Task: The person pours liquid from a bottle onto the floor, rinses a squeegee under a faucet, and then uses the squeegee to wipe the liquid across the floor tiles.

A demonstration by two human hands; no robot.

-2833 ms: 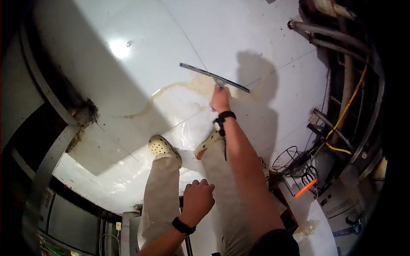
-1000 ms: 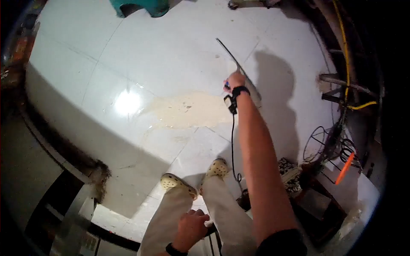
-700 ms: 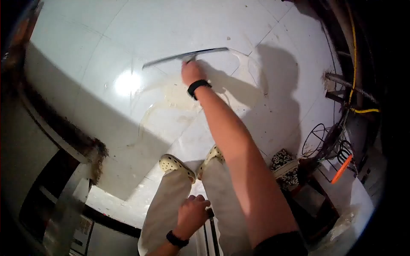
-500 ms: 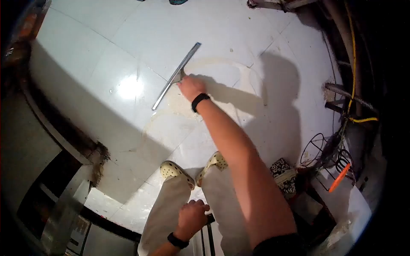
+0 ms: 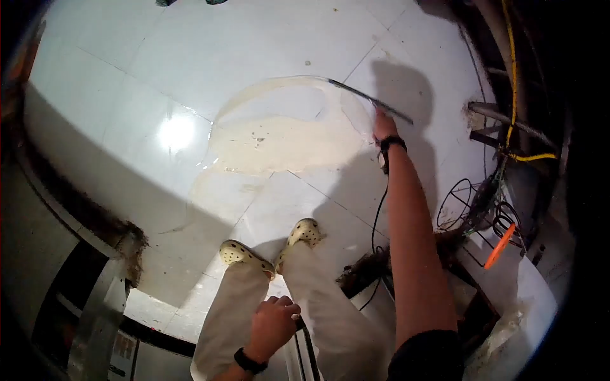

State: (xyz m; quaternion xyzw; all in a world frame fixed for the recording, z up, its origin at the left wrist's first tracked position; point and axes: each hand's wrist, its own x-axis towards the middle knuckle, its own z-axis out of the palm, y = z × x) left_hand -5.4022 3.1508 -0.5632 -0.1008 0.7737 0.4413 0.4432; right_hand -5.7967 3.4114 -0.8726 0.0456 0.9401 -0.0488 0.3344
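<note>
My right hand [image 5: 385, 129], arm stretched out to the right, is closed on the short handle of a squeegee [image 5: 397, 113]. Its long dark blade lies slantwise on the white tiled floor. To the left of the blade spreads a puddle of cream-coloured liquid [image 5: 286, 143], with a few small dark bits in it. My left hand [image 5: 274, 322] is low over my lap with its fingers curled. Close by its fingers is the black end of some metal bars [image 5: 302, 349] between my legs; whether the hand grips it is hidden.
My feet in yellow clogs [image 5: 244, 255] stand on the floor below the puddle. On the right are a wire frame [image 5: 459, 203], an orange piece [image 5: 500, 246] and a yellow cable [image 5: 513, 76]. A curved dark-edged structure [image 5: 70, 213] borders the left side.
My right hand has swept the squeegee from the left of the puddle to its right side, turning the blade. More of the puddle shows. The left hand has hardly moved.
</note>
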